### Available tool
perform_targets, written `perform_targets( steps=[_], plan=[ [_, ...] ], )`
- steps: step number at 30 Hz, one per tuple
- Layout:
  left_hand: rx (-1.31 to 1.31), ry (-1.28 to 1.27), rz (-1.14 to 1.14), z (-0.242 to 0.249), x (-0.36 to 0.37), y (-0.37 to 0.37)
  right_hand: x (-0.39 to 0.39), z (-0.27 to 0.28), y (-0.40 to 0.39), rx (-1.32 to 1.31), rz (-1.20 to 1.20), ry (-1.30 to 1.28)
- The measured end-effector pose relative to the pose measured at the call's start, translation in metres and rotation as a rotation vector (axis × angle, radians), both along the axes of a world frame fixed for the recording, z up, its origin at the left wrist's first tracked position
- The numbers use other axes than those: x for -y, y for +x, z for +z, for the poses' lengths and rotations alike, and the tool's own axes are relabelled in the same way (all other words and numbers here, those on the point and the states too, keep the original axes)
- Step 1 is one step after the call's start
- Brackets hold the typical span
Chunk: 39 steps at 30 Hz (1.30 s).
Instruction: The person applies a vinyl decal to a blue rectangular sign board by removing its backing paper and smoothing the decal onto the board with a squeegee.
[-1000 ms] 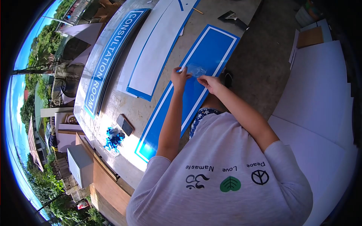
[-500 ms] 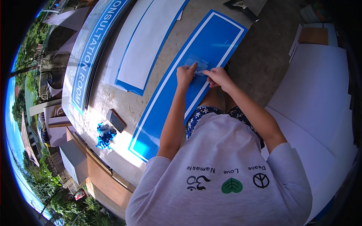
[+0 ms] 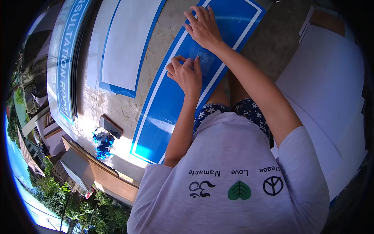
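A long blue panel with a white border line (image 3: 156,113) lies slanted on the table in front of me. Near its middle is a small piece of clear plastic film (image 3: 205,62). My left hand (image 3: 186,76) is at the film's left edge, fingers curled and thumb against it, pinching its edge. Farther up, my right hand (image 3: 203,29) reaches across the panel with its fingers spread and nothing in them, the fingertips near the panel's left border. Whether the right fingertips touch the panel is hard to see.
Left of the panel lie white sheets with blue edges (image 3: 126,46) and a stack of "CONSULTATION ROOM" signs (image 3: 68,58). A phone (image 3: 111,126) and crumpled blue scraps (image 3: 103,145) lie on the near left of the table (image 3: 91,105). Large white boards (image 3: 323,78) stand at right.
My right hand has let go of the film and moved up and left over the panel, its fingers now spread. My left hand has stayed by the film. The view has shifted.
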<state>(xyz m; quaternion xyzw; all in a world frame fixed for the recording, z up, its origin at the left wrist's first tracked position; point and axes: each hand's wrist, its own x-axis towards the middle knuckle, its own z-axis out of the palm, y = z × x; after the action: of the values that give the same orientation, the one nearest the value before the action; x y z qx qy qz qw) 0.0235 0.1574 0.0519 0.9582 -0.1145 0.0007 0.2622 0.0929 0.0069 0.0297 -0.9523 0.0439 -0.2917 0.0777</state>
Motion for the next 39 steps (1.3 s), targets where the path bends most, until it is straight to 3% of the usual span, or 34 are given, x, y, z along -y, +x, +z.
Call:
perform_targets(
  steps=[2,5,39],
  plan=[
    [0.073,0.0,-0.03,-0.007,-0.003,0.002,-0.004,-0.004,0.001,-0.051,-0.012,-0.025],
    [0.012,-0.11,-0.028,-0.015,-0.007,0.0,-0.002,-0.001,0.003,-0.248,-0.022,0.245],
    [0.021,-0.031,-0.053,-0.016,-0.04,-0.011,-0.003,-0.012,0.005,-0.274,-0.077,0.172]
  ],
)
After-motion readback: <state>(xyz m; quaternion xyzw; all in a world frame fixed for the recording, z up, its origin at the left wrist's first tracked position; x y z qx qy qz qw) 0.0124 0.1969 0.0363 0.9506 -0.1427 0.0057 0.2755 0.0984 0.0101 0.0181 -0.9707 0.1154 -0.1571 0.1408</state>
